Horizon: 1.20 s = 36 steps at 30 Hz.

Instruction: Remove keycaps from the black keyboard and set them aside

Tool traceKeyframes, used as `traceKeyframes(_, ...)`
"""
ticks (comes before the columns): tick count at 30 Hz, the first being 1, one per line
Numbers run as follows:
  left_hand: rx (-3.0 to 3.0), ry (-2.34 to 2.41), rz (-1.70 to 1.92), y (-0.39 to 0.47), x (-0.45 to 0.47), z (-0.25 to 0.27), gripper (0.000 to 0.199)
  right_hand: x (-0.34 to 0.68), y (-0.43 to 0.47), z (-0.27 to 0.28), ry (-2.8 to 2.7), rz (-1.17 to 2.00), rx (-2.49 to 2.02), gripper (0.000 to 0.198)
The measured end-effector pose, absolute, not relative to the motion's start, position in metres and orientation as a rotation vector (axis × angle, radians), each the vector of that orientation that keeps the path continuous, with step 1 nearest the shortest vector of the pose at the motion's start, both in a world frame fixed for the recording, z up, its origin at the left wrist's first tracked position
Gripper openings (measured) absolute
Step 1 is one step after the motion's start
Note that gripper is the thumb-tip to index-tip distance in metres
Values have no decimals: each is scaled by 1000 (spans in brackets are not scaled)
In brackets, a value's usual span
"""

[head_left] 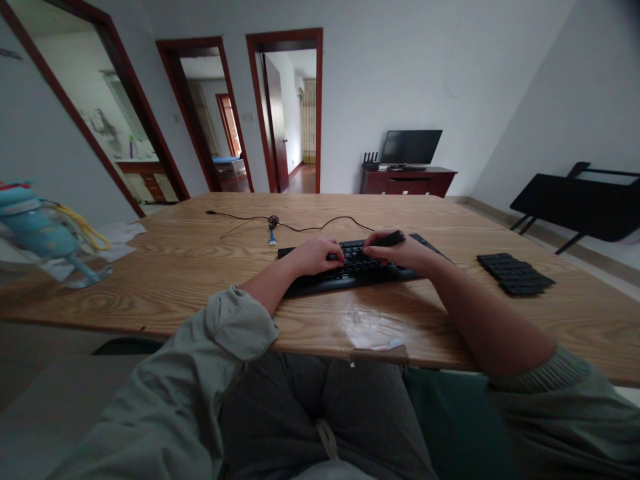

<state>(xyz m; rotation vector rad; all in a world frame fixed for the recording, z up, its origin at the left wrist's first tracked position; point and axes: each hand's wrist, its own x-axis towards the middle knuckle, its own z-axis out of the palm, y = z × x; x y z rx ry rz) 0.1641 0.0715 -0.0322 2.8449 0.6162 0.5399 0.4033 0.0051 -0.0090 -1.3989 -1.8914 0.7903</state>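
Note:
A black keyboard point(320, 283) lies on the wooden table in front of me, with both hands over it. My right hand point(400, 253) is closed around a black-handled tool point(393, 239). Its thick rounded end sticks up past the knuckles, while the working end is hidden, so its kind does not show. My left hand point(320, 257) rests on the left half of the keyboard with curled fingers. Something small and dark shows at its fingertips, and I cannot make it out. Right of the keyboard, black keycaps point(515, 273) appear laid together in rows.
A thin black cable point(320, 228), knotted midway, runs behind the keyboard beside a small blue-and-white item point(273, 238). At the table's left stand a light-blue bottle point(37, 223) with a yellow strap and white paper point(120, 237). Clear tape point(373, 330) covers the near edge.

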Motion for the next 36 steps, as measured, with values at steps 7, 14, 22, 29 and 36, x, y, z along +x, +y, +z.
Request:
traceKeyframes(7,2846,740,549,64,166,-27,14,406,2,-8,-2039,769,-1243,26)
traceKeyframes(14,2856,815,549,60,174,-28,19,412,-1,0,-2094,858,-1217,27)
traceKeyframes(22,2887,893,566,59,178,-30,21,371,19,-25,-1521,782,-1164,30)
traceKeyframes(29,2900,1015,569,58,177,-26,28,321,34,-45,-1153,962,-991,37)
traceKeyframes(36,2718,946,715,82,140,-16,33,318,40,-55,-1252,870,-1101,38)
